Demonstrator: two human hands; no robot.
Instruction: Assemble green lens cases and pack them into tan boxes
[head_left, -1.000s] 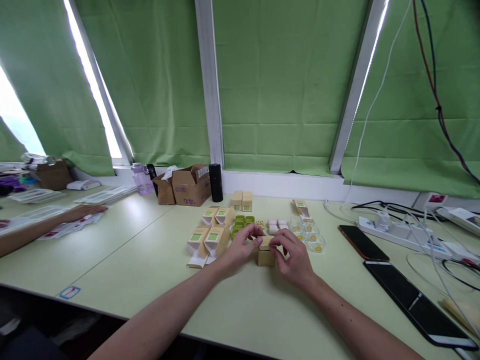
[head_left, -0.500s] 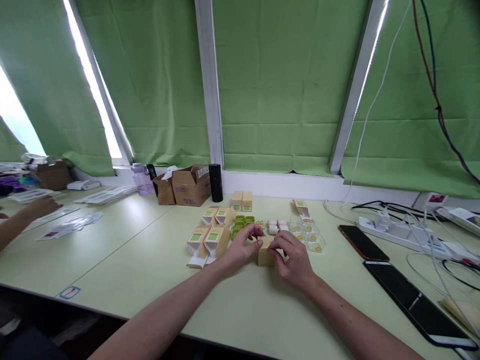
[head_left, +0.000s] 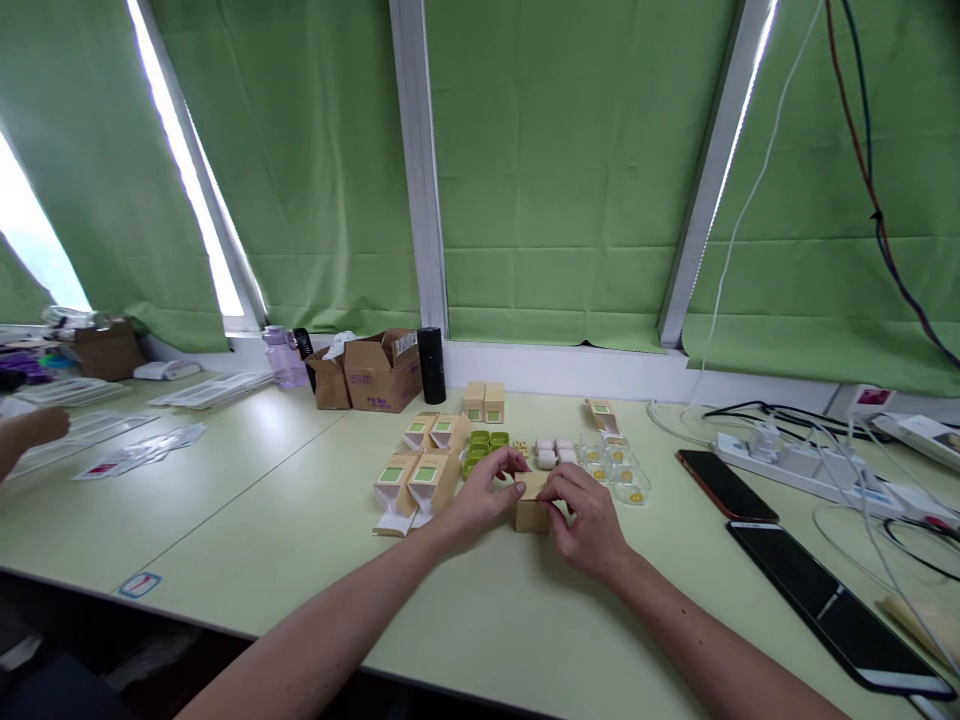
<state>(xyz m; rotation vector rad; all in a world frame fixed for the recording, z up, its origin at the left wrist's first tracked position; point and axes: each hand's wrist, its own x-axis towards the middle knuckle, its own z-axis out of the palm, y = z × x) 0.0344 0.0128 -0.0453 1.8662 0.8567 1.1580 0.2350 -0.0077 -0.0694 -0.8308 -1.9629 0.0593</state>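
Observation:
A small tan cardboard box (head_left: 532,516) stands on the table between my hands. My left hand (head_left: 491,487) holds it from the left, thumb and fingers at its top edge. From the right, my right hand (head_left: 582,512) pinches the box's upper edge. To the left are several open tan boxes (head_left: 426,476) with green labels and white flaps. Just behind my hands lie green cups (head_left: 478,448), white-pink pieces (head_left: 547,458) and clear plastic cups with yellow pieces (head_left: 619,470). Two closed tan boxes (head_left: 484,401) stand farther back.
Two phones (head_left: 726,486) and a white power strip (head_left: 810,475) with cables lie at the right. Brown cartons (head_left: 382,372), a black cylinder (head_left: 431,365) and a purple bottle (head_left: 284,358) stand at the back. Another person's hand (head_left: 41,427) is at far left.
The other person's hand has moved left, toward the frame's edge. Both my hands and the box between them look unchanged.

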